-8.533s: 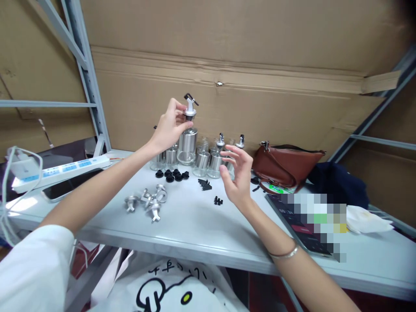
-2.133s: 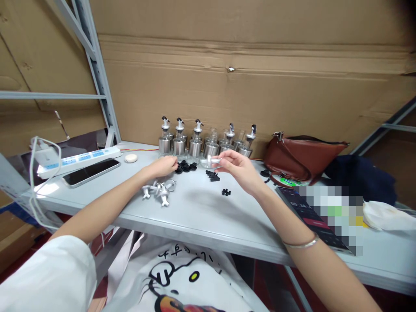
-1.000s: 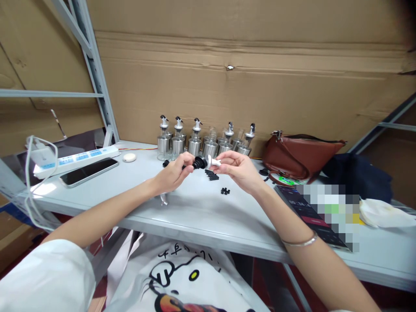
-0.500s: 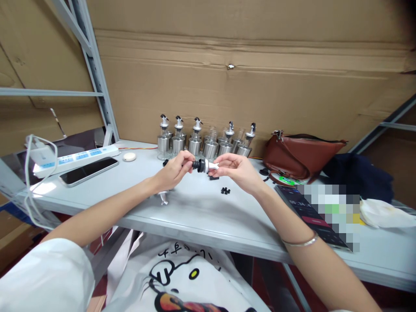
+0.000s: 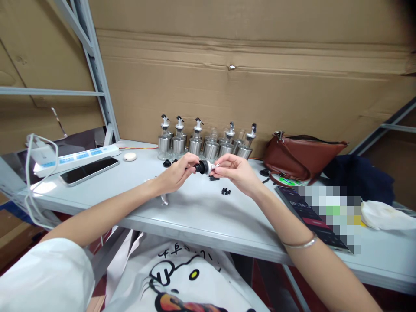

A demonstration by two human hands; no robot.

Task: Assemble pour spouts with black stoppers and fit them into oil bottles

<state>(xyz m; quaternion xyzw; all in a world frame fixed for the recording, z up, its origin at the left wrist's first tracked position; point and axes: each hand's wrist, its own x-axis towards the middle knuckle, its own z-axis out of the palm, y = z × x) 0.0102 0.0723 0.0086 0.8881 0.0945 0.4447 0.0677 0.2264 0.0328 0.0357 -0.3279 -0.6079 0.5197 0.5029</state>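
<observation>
Between my two hands is a pourer spout (image 5: 204,167) with a black ribbed stopper and a silver top, held sideways above the table. My left hand (image 5: 180,173) is closed, pinching the stopper end. Fingers of my right hand (image 5: 234,172) are closed on the thin silver spout end. Below the hands, small black caps (image 5: 226,191) lie in a cluster on the table. A silver spout part (image 5: 164,199) lies by my left wrist, partly hidden by it. Black round stoppers (image 5: 167,163) sit just behind my left hand.
A row of glass and steel oil bottles (image 5: 195,145) stands at the back, several with pourers. A brown handbag (image 5: 302,156) is back right, a tablet (image 5: 312,216) in front of it. On the left lie a phone (image 5: 90,171), a power strip (image 5: 78,159) and a white round case (image 5: 130,157).
My left hand has shifted slightly, and the pourer spout is turned a little, its stopper facing more toward me. Both hands keep their hold.
</observation>
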